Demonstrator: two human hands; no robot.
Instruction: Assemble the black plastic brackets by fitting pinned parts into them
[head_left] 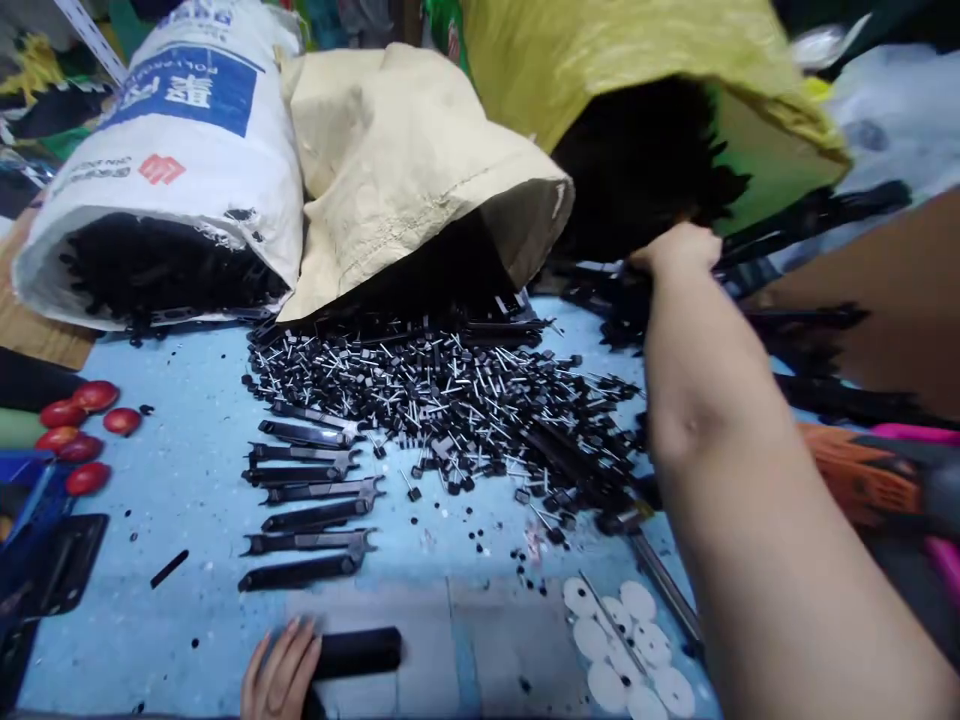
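Observation:
My right hand (pixel 675 250) reaches far out to the mouth of the yellow sack (pixel 645 60) and is closed among the black plastic parts (pixel 645 170) spilling from it; what the fingers grip is hidden. My left hand (pixel 281 675) rests at the near edge of the blue table (pixel 180 470), its fingers wrapped on a black cylindrical piece (pixel 356 652). In the middle lies a heap of small black pieces with metal pins (pixel 442 400). Several long black strips (pixel 311 490) lie in a row to its left.
A white printed sack (pixel 187 140) and a beige sack (pixel 405 160) lie open at the back with black parts inside. Red caps (pixel 75 430) sit at the left edge. White discs (pixel 630 650) lie near front right. An orange tool (pixel 862 480) lies right.

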